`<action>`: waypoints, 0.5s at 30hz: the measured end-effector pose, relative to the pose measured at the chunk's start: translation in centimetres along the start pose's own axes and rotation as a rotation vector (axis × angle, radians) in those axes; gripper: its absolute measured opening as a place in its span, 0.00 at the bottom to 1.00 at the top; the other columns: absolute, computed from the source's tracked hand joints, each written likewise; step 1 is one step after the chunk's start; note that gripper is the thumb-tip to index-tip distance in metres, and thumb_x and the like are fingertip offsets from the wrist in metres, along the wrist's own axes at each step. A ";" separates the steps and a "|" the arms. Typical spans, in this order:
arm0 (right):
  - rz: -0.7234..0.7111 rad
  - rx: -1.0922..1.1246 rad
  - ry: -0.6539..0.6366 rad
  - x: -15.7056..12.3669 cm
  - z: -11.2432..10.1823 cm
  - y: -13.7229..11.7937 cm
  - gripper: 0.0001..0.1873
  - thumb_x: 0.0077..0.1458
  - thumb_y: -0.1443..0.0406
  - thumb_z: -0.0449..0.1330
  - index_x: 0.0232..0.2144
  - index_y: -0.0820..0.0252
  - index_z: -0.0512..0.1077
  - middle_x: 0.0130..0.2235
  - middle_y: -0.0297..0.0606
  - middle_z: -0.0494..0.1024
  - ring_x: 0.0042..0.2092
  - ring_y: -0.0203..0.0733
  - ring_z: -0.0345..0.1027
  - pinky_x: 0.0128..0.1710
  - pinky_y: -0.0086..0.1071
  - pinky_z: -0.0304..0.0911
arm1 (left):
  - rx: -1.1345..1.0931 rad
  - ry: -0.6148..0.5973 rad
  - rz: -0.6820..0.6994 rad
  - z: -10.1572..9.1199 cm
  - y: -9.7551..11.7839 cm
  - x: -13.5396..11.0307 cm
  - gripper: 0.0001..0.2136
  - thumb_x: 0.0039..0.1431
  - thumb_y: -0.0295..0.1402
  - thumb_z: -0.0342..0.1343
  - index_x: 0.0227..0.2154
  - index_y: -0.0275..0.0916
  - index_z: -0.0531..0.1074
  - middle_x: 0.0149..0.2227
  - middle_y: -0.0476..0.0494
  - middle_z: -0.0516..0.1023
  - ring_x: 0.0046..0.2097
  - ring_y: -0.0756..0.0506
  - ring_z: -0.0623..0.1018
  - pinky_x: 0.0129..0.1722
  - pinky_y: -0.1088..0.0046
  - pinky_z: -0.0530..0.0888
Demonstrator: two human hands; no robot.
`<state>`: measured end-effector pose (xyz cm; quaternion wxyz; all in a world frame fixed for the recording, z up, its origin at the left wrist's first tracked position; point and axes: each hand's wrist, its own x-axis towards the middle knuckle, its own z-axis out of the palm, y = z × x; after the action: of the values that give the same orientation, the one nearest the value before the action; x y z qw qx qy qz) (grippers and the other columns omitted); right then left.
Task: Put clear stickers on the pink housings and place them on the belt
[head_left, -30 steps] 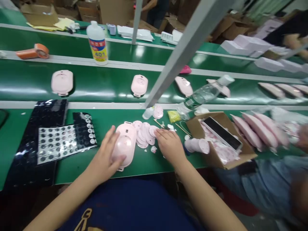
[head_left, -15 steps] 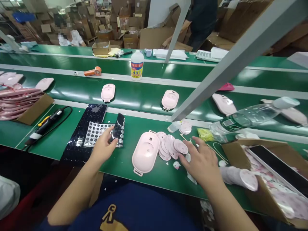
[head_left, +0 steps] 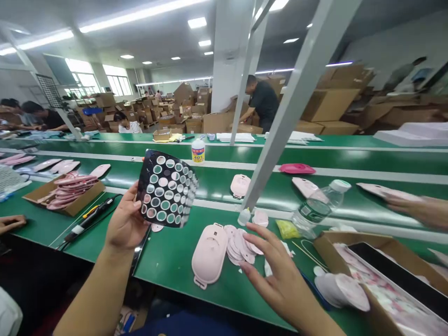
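Note:
My left hand (head_left: 126, 223) pinches the left edge of a black sheet with rows of round mirror-like stickers (head_left: 164, 191), raised above the bench. My right hand (head_left: 278, 280) hovers with fingers spread, holding nothing, beside a fanned pile of pale pink discs (head_left: 237, 246). Left of the discs lies a pink plastic shell (head_left: 209, 254) with a round recess and a slotted tab at each end. A small translucent bottle (head_left: 244, 217) stands behind the pile. Part of a dark sheet (head_left: 140, 249) shows below my left hand.
An open carton (head_left: 381, 298) with patterned pieces and a phone (head_left: 399, 275) stands at right, near a water bottle (head_left: 320, 210). At left are a black electric screwdriver (head_left: 87, 221) and a box of pink parts (head_left: 75, 191). A slanted post (head_left: 280, 121) rises behind the bench.
My left hand has lifted the sheet off the bench and turned its sticker side into view. My right hand has drawn slightly away from the discs. The head view has tilted up.

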<state>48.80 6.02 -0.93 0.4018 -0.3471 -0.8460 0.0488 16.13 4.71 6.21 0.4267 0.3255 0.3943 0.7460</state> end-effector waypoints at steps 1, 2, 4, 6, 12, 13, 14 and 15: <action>0.010 0.037 -0.015 -0.1 -0.1 0.0 0.21 0.62 0.59 0.57 0.56 0.50 0.63 0.57 0.46 0.72 0.57 0.51 0.69 0.53 0.45 0.68 | -0.005 -0.004 0.003 0.0 0.0 0.0 0.24 0.41 0.31 0.65 0.46 0.45 0.74 0.29 0.49 0.70 0.23 0.54 0.67 0.15 0.83 0.64; 0.023 0.070 -0.032 -0.4 0.0 0.1 0.21 0.62 0.60 0.57 0.56 0.50 0.63 0.57 0.45 0.73 0.57 0.50 0.69 0.52 0.44 0.69 | -0.009 -0.007 -0.004 0.0 0.0 0.0 0.25 0.40 0.30 0.65 0.47 0.45 0.74 0.29 0.50 0.70 0.22 0.54 0.66 0.15 0.83 0.63; 0.048 0.120 -0.063 -1.0 0.4 0.2 0.20 0.62 0.61 0.57 0.56 0.49 0.64 0.55 0.43 0.75 0.56 0.47 0.71 0.52 0.41 0.71 | -0.005 -0.019 -0.044 0.0 -0.4 -0.2 0.27 0.39 0.30 0.66 0.47 0.45 0.73 0.29 0.50 0.70 0.22 0.55 0.66 0.15 0.83 0.64; 0.056 0.148 -0.065 -1.6 0.7 0.1 0.19 0.62 0.61 0.57 0.55 0.49 0.65 0.54 0.42 0.76 0.55 0.46 0.71 0.52 0.40 0.71 | 0.021 -0.039 -0.092 0.0 -0.9 -0.5 0.29 0.38 0.31 0.68 0.48 0.45 0.73 0.30 0.50 0.72 0.22 0.54 0.68 0.15 0.82 0.65; 0.062 0.206 -0.004 -1.7 -0.5 -1.1 0.20 0.60 0.64 0.59 0.55 0.51 0.67 0.55 0.45 0.75 0.57 0.47 0.69 0.55 0.41 0.69 | 0.226 -0.085 0.033 -0.1 -2.5 -1.5 0.27 0.39 0.36 0.72 0.46 0.48 0.75 0.31 0.47 0.78 0.23 0.48 0.74 0.16 0.76 0.73; 0.070 0.212 0.002 -1.8 -0.6 -1.2 0.20 0.60 0.64 0.59 0.55 0.52 0.67 0.55 0.45 0.74 0.57 0.47 0.69 0.55 0.41 0.68 | 0.287 -0.097 0.087 -0.4 -2.5 -1.6 0.26 0.40 0.37 0.72 0.46 0.48 0.76 0.33 0.46 0.80 0.25 0.47 0.76 0.19 0.75 0.75; 0.081 0.219 0.003 -2.0 -0.6 -1.2 0.21 0.59 0.65 0.59 0.55 0.52 0.67 0.55 0.45 0.75 0.57 0.47 0.69 0.56 0.41 0.68 | 0.346 -0.100 0.137 -0.7 -2.5 -1.7 0.25 0.42 0.36 0.72 0.47 0.48 0.76 0.35 0.47 0.81 0.28 0.46 0.78 0.22 0.75 0.77; 0.094 0.229 0.001 -2.5 -0.3 -1.0 0.20 0.59 0.65 0.59 0.54 0.52 0.67 0.55 0.45 0.75 0.57 0.47 0.69 0.56 0.41 0.68 | 0.395 -0.091 0.180 -1.1 -2.4 -1.7 0.24 0.43 0.35 0.71 0.47 0.49 0.76 0.37 0.48 0.81 0.30 0.47 0.79 0.25 0.75 0.79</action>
<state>49.55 3.62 -1.93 0.4366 -0.3381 -0.8175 0.1636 16.84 3.65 3.40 0.3036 0.4699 0.4824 0.6740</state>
